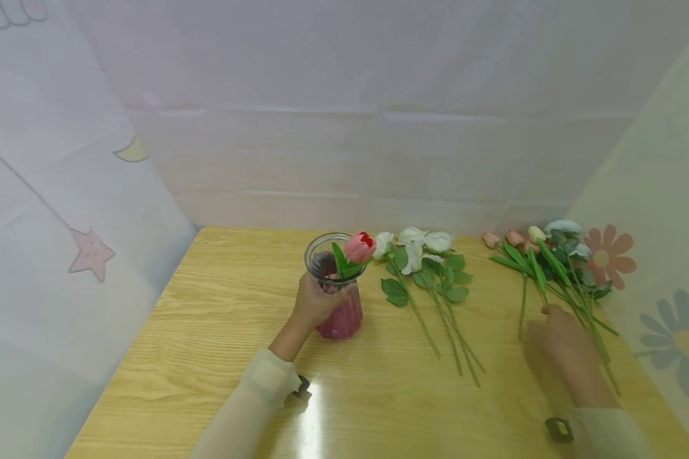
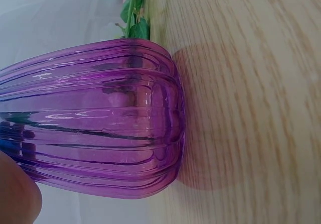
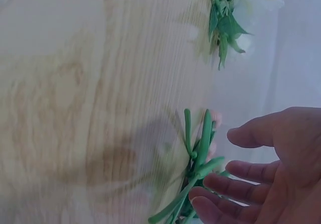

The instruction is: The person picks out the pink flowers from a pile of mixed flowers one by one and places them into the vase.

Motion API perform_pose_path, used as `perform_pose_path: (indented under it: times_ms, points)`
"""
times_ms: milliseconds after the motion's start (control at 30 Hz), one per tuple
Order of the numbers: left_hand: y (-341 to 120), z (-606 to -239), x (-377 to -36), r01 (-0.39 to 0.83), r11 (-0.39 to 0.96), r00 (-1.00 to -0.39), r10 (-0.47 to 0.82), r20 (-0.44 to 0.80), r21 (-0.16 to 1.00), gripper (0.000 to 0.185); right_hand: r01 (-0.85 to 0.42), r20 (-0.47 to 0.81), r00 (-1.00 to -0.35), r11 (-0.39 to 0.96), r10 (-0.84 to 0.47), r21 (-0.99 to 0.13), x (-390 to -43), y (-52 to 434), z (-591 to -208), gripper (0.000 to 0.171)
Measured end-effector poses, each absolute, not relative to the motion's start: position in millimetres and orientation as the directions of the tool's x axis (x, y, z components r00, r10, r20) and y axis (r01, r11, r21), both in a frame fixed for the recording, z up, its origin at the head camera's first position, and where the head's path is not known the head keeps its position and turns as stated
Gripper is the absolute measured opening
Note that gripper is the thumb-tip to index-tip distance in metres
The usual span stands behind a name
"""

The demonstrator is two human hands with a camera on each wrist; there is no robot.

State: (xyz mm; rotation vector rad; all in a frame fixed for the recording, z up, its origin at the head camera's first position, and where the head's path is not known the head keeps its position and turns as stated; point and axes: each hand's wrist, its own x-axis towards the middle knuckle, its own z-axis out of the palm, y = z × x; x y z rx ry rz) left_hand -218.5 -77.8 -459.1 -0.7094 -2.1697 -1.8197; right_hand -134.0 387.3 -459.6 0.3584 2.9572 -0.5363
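Observation:
A ribbed purple glass vase [image 1: 336, 299] [image 2: 95, 118] stands on the wooden table [image 1: 218, 331] with one pink tulip [image 1: 360, 247] in it. My left hand [image 1: 317, 301] grips the vase around its middle; a fingertip [image 2: 17, 194] shows at the lower left of the left wrist view. My right hand [image 1: 557, 331] [image 3: 261, 169] hovers with fingers spread just over the stem ends of a bunch of tulips [image 1: 536, 264] [image 3: 198, 158] at the right. It holds nothing.
A bunch of white roses [image 1: 422, 255] with long stems lies between the vase and the tulips. Pale cloth walls close in the back and both sides. The table's left half and front are bare wood.

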Motion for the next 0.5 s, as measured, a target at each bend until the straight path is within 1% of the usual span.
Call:
perform_pose_path:
  times_ms: [167, 367, 500]
  points:
    - [-78, -460, -218, 0.491, 0.108, -0.86, 0.219, 0.461, 0.865, 0.065, 0.271, -0.165, -0.959, 0.909, 0.229, -0.317, -131, 400, -459, 0.065]
    - [-80, -463, -219, 0.493, 0.095, -0.859, 0.211, 0.467, 0.865, 0.061, 0.331, -0.231, -0.935, 0.898, 0.27, -0.29, -128, 413, -464, 0.071]
    - [-79, -463, -219, 0.504, 0.1, -0.854, 0.207, 0.478, 0.858, 0.061, 0.342, -0.243, -0.929, 0.895, 0.278, -0.285, -126, 419, -467, 0.07]
